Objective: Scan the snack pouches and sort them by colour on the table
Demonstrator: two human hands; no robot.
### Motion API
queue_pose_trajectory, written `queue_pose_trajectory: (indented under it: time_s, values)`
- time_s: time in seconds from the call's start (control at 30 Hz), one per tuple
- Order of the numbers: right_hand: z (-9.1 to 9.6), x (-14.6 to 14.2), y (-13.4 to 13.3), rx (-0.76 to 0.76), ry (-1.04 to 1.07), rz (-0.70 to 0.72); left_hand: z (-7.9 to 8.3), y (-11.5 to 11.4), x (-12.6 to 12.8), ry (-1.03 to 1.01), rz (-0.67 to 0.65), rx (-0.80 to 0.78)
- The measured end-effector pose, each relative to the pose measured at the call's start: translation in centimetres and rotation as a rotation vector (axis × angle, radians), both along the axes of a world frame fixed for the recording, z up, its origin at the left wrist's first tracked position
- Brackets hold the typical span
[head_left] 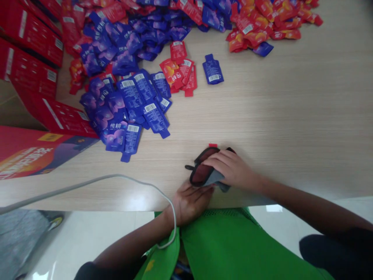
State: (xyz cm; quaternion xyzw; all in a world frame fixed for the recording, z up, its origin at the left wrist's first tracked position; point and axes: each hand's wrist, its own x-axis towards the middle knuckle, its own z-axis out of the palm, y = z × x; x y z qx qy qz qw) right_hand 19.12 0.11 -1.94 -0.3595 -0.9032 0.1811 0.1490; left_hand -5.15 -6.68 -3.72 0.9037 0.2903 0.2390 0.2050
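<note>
Near the table's front edge, my right hand (233,168) has its fingers closed over a soft-looking item with dark red rounded panels, black edging and a grey side (201,174). I cannot make out exactly what kind of item it is. Just below it, my left hand (192,203) is palm-down with its fingers bent against the item's lower edge; the fingertips are partly hidden. A red tab (213,145) sticks out beyond the item's far edge. Farther up the table lies a single blue sachet (213,70), apart from both hands.
Blue sachets (131,93) spread at left centre, with a few red sachets (177,72) beside them. Mixed piles and orange-red sachets (262,23) lie at the back. Red boxes (32,77) stand at the left. A grey cable (116,175) crosses over my left wrist.
</note>
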Motion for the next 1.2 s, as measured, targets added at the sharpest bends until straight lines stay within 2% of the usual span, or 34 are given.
queue_pose_trajectory:
  time_s: [0.17,0.3,0.37,0.47,0.67,0.77,0.9,1.07,1.2]
  values:
    - [0.4,1.5,6.6,0.104,-0.040,-0.113,0.8,0.3,0.4,0.010,0.038,0.083]
    - [1.6,4.0,9.1,0.167,0.076,-0.358,2.2,1.0,0.8,0.011,0.067,0.071]
    - [2.3,5.4,8.8,0.193,0.192,-0.538,3.0,1.8,1.0,-0.005,0.100,0.059]
    - [2.9,7.3,7.0,0.188,0.337,-0.772,3.7,3.6,1.9,-0.014,0.172,0.047]
    - [1.6,9.5,2.4,0.034,0.470,-1.013,3.2,8.6,5.2,0.181,0.328,-0.036]
    - [0.5,9.9,0.8,-0.014,0.474,-1.066,2.9,10.2,6.5,0.268,0.365,-0.044]
    - [-0.8,9.9,-0.1,0.003,0.464,-1.072,2.4,11.3,6.8,0.310,0.320,-0.115]
    - [-1.5,9.6,-0.1,0.039,0.443,-1.072,2.5,12.6,6.1,0.066,0.175,-0.355]
    - [-1.6,9.7,-0.1,-0.004,0.464,-1.073,4.6,12.8,5.2,-0.138,0.148,-0.456]
